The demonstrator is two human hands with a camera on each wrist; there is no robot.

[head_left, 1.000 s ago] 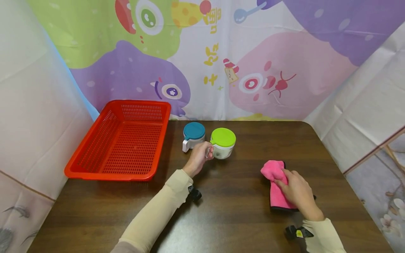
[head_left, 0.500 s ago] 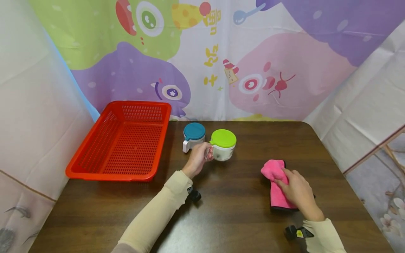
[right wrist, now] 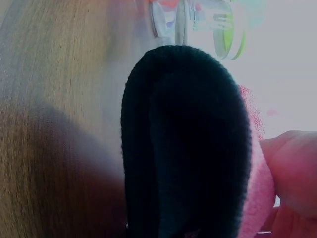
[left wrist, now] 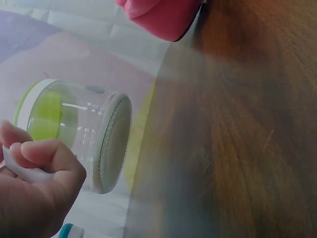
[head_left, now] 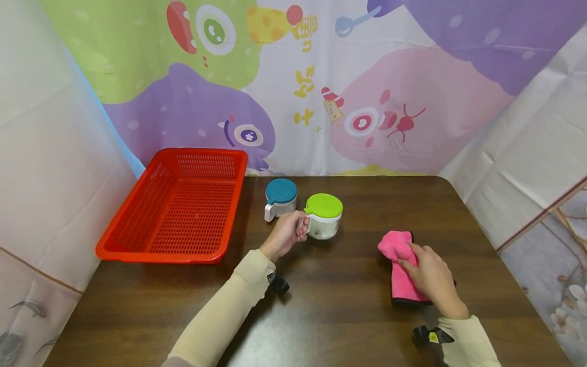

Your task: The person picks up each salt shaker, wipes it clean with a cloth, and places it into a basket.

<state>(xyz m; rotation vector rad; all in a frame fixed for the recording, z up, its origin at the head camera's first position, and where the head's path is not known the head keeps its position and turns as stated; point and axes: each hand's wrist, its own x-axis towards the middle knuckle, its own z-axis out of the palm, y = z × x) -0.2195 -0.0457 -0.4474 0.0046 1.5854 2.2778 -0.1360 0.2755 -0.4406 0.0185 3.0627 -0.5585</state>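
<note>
My left hand (head_left: 285,233) grips the white handle of a clear seasoning jar (head_left: 323,228) with a lime-green lid. In the left wrist view the bottom of this jar (left wrist: 89,134) shows, and it looks raised off the table. Just left of it stands a similar jar (head_left: 281,204) with a teal lid, its handle toward me. On the right, my right hand (head_left: 433,278) pinches a folded pink cloth (head_left: 405,283) with black edging between thumb and fingers. Up close in the right wrist view, the dark fold of the cloth (right wrist: 188,144) fills the middle.
A red perforated plastic basket (head_left: 194,216) stands on the left side of the brown wooden table (head_left: 335,316). Behind the table's far edge hangs a cartoon-printed curtain (head_left: 293,102). Pale cloth walls close in both sides.
The green-lidded jar and my left hand have moved slightly toward me. The right hand holds the pink cloth in the same spot. The teal-lidded jar and the basket have stayed put.
</note>
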